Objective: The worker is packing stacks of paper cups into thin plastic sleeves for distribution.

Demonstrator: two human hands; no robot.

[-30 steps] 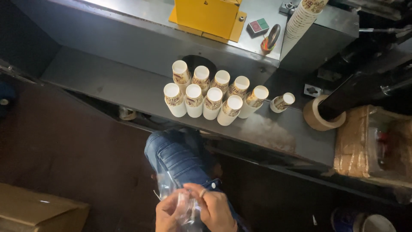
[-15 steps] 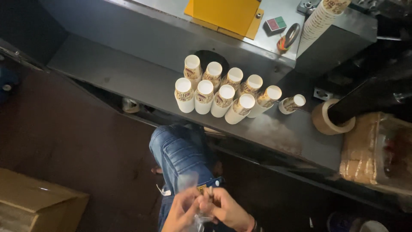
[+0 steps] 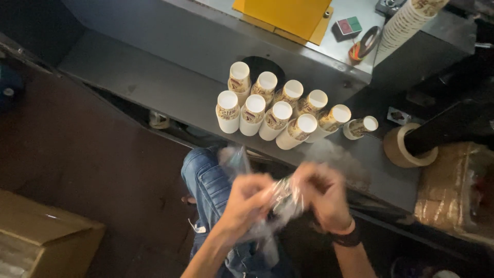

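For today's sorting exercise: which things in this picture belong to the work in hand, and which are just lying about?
In hand:
left hand
right hand
clear plastic bag, gripped between both hands
stacks of paper cups on the shelf, nearest the hands

Lying about:
roll of tape
yellow board
cardboard box
tall cup stack

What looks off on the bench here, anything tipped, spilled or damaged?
Nothing spilled or visibly damaged. The paper cup stacks stand grouped on the grey ledge; one short stack sits apart at the right. Both hands are blurred, working a clear plastic bag.
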